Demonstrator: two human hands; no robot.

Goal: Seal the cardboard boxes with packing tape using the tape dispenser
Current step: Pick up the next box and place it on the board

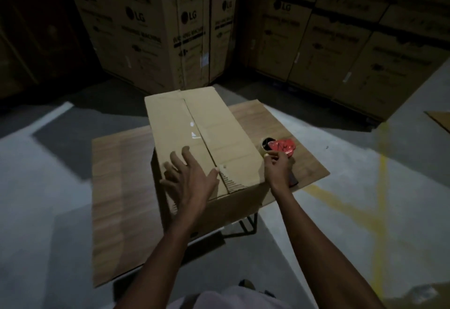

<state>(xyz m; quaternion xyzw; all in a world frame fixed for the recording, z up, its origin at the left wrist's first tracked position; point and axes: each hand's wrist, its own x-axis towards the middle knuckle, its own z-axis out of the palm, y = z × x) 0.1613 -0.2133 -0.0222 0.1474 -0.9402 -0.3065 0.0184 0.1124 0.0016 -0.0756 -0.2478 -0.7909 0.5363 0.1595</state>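
A: Where was the box?
B: The plain brown cardboard box (202, 138) sat on a low wood-grain table (121, 187); top flaps closed, centre seam running away from the person; no tape visible on the near end of the seam.
A: Left hand?
B: The left hand (190, 174) lay flat on the near left flap, fingers spread and straight; gripping nothing.
A: Right?
B: The right hand (278, 167) was just right of the box, fingers curled round the red tape dispenser with its tan tape roll (280, 148); dispenser beside the box's right edge, over the table; contact with the table unclear.
A: Background?
B: Stacked printed cartons (151, 24) behind; grey concrete floor (365, 235) with yellow lines.
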